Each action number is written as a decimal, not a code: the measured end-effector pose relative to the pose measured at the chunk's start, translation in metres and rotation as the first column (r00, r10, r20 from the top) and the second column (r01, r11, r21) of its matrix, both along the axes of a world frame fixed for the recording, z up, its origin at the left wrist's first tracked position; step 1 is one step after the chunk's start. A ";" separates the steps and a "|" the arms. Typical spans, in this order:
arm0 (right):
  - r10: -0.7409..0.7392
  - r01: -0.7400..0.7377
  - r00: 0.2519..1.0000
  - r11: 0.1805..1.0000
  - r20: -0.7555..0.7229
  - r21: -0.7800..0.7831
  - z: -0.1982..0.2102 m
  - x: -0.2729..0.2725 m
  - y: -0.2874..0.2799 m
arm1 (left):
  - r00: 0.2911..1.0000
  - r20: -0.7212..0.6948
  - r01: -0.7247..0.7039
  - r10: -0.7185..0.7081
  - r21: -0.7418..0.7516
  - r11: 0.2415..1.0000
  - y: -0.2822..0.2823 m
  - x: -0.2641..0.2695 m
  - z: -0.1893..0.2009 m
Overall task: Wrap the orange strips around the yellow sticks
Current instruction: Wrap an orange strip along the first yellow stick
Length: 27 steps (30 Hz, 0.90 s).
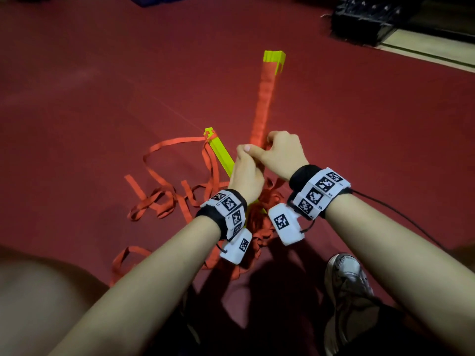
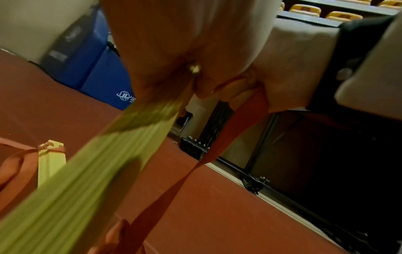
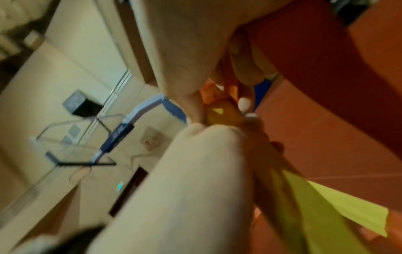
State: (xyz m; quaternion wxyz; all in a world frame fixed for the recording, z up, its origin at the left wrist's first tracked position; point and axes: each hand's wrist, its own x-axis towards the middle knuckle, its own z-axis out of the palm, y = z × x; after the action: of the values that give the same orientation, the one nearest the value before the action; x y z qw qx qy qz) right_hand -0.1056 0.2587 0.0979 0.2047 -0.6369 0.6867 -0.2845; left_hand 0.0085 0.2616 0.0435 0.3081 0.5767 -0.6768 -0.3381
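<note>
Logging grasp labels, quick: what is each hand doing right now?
Left hand: fingers curled, gripping the yellow stick bundle.
Right hand: fingers curled, pinching the orange strip at the bundle.

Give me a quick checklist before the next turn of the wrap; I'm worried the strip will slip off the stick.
1. Left hand grips the long yellow stick bundle: ok.
2. Right hand pinches the flat orange strip at the stick: ok.
3. Far stretch of the stick covered by orange wrapping with even turns: ok, though the yellow tip stays bare.
4. Strip taut between the hands: cannot tell, wrist views are blurred.
5. Loose orange strips on the red floor free of knots: not ok, they lie tangled.
6. Second short yellow stick wrapped: not ok, only tied at its end.
</note>
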 end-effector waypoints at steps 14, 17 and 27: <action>0.144 -0.197 0.831 0.980 0.537 0.042 0.022 -0.021 0.001 | 0.846 -0.527 0.111 0.083 0.325 0.939 0.002 0.019 0.006; 0.124 -0.183 0.855 0.981 0.503 0.070 0.021 -0.025 -0.006 | 0.829 -0.523 -0.051 0.201 0.287 0.957 -0.001 0.016 0.010; 0.041 -0.047 0.992 0.997 0.118 0.053 0.028 -0.004 0.003 | 0.951 0.126 -0.276 0.282 -0.064 0.959 0.004 0.017 0.014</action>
State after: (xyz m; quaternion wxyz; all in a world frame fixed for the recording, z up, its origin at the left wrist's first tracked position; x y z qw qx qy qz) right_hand -0.1097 0.2615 0.1261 0.2684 -0.6282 0.6669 -0.2976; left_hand 0.0257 0.2659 0.0575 0.3199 0.6808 -0.6151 -0.2363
